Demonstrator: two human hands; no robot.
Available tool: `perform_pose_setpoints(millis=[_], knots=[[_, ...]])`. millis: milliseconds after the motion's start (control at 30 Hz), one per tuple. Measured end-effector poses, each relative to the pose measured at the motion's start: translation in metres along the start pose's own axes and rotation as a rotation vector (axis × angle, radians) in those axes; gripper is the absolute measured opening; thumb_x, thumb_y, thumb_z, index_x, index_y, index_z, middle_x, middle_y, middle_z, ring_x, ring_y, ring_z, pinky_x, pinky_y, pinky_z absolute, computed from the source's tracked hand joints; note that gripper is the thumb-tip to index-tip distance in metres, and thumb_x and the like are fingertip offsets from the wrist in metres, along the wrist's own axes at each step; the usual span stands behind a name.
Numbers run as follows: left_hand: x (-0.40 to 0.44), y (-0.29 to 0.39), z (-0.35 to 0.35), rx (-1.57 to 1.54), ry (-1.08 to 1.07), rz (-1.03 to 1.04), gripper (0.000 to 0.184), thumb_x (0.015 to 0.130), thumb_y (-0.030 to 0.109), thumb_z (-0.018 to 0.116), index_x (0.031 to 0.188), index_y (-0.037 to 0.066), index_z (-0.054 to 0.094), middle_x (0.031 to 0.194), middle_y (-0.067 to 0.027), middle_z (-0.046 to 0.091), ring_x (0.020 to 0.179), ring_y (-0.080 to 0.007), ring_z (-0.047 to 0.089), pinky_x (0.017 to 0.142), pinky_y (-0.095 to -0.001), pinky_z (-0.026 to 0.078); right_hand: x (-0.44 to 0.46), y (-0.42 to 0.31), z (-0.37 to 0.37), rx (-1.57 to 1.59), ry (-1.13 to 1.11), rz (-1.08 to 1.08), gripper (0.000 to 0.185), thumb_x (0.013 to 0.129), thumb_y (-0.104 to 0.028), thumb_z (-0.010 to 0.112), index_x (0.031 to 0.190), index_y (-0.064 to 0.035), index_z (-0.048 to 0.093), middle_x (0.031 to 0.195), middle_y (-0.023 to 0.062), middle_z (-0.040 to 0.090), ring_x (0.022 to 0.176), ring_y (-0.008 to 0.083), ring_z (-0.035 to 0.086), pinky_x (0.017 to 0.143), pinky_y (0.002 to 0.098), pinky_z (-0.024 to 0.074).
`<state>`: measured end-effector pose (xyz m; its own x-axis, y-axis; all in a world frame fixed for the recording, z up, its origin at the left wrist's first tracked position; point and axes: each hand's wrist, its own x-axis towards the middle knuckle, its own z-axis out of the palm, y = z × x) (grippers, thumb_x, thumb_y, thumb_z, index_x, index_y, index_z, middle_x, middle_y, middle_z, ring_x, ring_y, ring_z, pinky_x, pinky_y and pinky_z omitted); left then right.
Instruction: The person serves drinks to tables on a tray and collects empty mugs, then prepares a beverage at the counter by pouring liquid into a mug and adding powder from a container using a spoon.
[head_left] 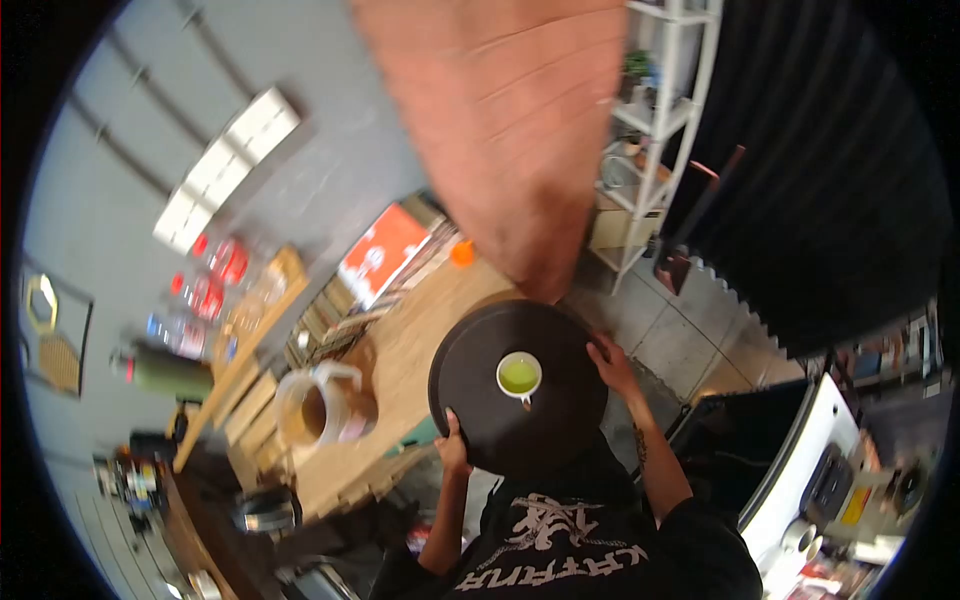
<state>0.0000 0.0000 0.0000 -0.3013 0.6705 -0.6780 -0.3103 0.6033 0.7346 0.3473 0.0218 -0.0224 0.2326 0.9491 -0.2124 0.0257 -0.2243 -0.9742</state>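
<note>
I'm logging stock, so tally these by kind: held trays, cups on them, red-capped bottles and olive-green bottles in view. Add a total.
Round dark tray: 1
White cup: 1
Red-capped bottles: 2
Olive-green bottle: 1
Total: 5

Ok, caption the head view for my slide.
Left hand and right hand hold a round dark tray bearing a cup of yellow-green liquid.
</note>
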Motion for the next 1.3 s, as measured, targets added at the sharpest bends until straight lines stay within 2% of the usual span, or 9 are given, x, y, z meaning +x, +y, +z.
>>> perform_pose_setpoints(millis=[67, 167, 267, 600, 900, 967, 1033, 1167, 1300], knots=[[0.003, 0.017, 0.012, 0.064, -0.04, 0.028, 0.073, 0.085, 0.047, 0.07, 0.118, -0.016, 0.052, 0.109, -0.0225, 0.063, 0.09, -0.0274, 0.065, 0.083, -0.0403, 0.055, -0.011, 0.026, -0.006, -0.283, 0.145, 0.105, 0.064, 0.094, -0.045, 0.059, 0.137, 0.0004, 0.047, 0.128, 0.0267, 0.055, 0.122, 0.0294, 0.051, 0.103, 0.0359, 0.038], [-0.012, 0.016, 0.093, 0.079, -0.294, 0.17, 0.065, 0.087, 0.045, 0.069, 0.111, -0.014, 0.058, 0.105, -0.0197, 0.065, 0.087, -0.0248, 0.066, 0.08, -0.0379, 0.055, -0.021, 0.029, -0.074, -0.207, 0.416, -0.04, 0.038, 0.097, -0.031, 0.057, 0.109, 0.0044, 0.061, 0.098, 0.0075, 0.067, 0.091, 0.0123, 0.057, 0.081, 0.0276, 0.0461], [-0.02, 0.01, 0.159, 0.21, -0.316, 0.137, 0.061, 0.089, 0.043, 0.067, 0.112, -0.013, 0.059, 0.106, -0.0188, 0.065, 0.088, -0.0234, 0.065, 0.079, -0.036, 0.054, -0.056, -0.043, -0.124, 0.05, 0.459, -0.098, 0.035, 0.097, -0.029, 0.058, 0.108, 0.0038, 0.061, 0.097, 0.0066, 0.066, 0.09, 0.0123, 0.057, 0.081, 0.0279, 0.0461], [-0.093, -0.018, 0.402, 0.454, -0.657, 0.251, 0.068, 0.09, 0.047, 0.065, 0.115, -0.016, 0.056, 0.108, -0.02, 0.064, 0.092, -0.0258, 0.064, 0.08, -0.036, 0.054, -0.076, -0.037, -0.323, 0.069, 0.821, -0.106, 0.033, 0.097, -0.028, 0.058, 0.101, 0.0047, 0.06, 0.077, 0.0033, 0.056, 0.075, 0.0108, 0.047, 0.066, 0.0292, 0.0425], [-0.159, -0.05, 0.596, 0.824, -0.846, 0.297, 0.094, 0.082, 0.064, 0.063, 0.127, -0.016, 0.041, 0.122, -0.025, 0.056, 0.108, -0.0308, 0.059, 0.09, -0.0381, 0.05, -0.112, -0.044, -0.447, 0.049, 1.208, -0.006, 0.033, 0.098, -0.028, 0.057, 0.105, 0.0038, 0.063, 0.085, 0.0008, 0.062, 0.079, 0.0086, 0.053, 0.07, 0.026, 0.0451], [-0.128, -0.081, 0.64, 0.933, -0.871, 0.329, 0.092, 0.084, 0.062, 0.063, 0.129, -0.016, 0.042, 0.126, -0.0255, 0.054, 0.11, -0.0314, 0.058, 0.094, -0.0388, 0.048, -0.124, -0.039, -0.467, 0.205, 1.2, 0.025, 0.045, 0.095, -0.034, 0.058, 0.116, 0.0057, 0.059, 0.104, 0.0224, 0.063, 0.101, 0.026, 0.058, 0.089, 0.0378, 0.0447], [-0.147, -0.094, 0.679, 0.92, -1.038, 0.327, 0.085, 0.088, 0.058, 0.06, 0.13, -0.014, 0.044, 0.129, -0.0238, 0.053, 0.114, -0.0297, 0.057, 0.097, -0.0393, 0.046, -0.134, -0.041, -0.484, 0.115, 1.336, 0.163, 0.051, 0.097, -0.037, 0.055, 0.121, 0.0079, 0.055, 0.119, 0.0286, 0.059, 0.118, 0.0341, 0.053, 0.1, 0.0392, 0.0393], [-0.202, -0.118, 0.775, 1.022, -1.271, 0.219, 0.073, 0.093, 0.052, 0.057, 0.13, -0.011, 0.048, 0.132, -0.0183, 0.053, 0.119, -0.0248, 0.052, 0.1, -0.0371, 0.043, -0.136, -0.005, -0.53, 0.179, 1.503, 0.336, 0.067, 0.097, -0.048, 0.049, 0.133, 0.0095, 0.045, 0.134, 0.0303, 0.048, 0.129, 0.0368, 0.044, 0.109, 0.0402, 0.0328], [-0.255, -0.17, 0.871, 1.148, -1.294, 0.524, 0.072, 0.091, 0.051, 0.06, 0.13, -0.009, 0.049, 0.134, -0.0179, 0.053, 0.123, -0.026, 0.051, 0.102, -0.0344, 0.04, -0.137, 0.006, -0.586, 0.276, 1.699, 0.319, 0.064, 0.097, -0.047, 0.05, 0.134, 0.0052, 0.044, 0.131, 0.0218, 0.047, 0.126, 0.0294, 0.04, 0.106, 0.0372, 0.0321]])
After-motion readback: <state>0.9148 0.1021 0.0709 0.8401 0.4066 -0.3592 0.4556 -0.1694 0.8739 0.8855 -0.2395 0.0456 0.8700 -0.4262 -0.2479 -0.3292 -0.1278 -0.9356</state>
